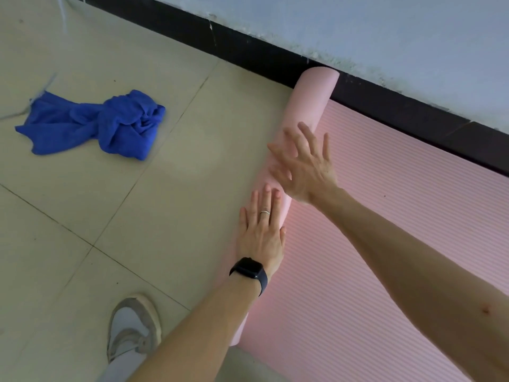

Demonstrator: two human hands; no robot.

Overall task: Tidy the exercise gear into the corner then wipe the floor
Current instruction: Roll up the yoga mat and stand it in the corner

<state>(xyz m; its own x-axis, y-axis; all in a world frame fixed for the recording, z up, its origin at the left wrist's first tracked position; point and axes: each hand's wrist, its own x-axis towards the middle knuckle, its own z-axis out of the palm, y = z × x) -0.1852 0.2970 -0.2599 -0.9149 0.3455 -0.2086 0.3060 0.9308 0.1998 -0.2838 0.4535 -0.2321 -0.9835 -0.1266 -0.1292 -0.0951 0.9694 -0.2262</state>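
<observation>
A pink ribbed exercise mat [385, 216] lies flat on the tiled floor along the wall, its left end rolled into a thick roll [311, 106]. My left hand [261, 232], with a ring and a black watch on the wrist, lies flat on the near part of the roll with straight fingers. My right hand [305, 164] is spread wide over the roll's middle, fingers apart; I cannot tell if its palm touches the roll. A crumpled blue cloth [96, 125] lies on the tiles to the left, away from both hands.
A black skirting board [385, 106] runs under the pale wall right behind the mat. My grey and white shoe [132, 326] stands on the beige tiles [82, 216] at the bottom left.
</observation>
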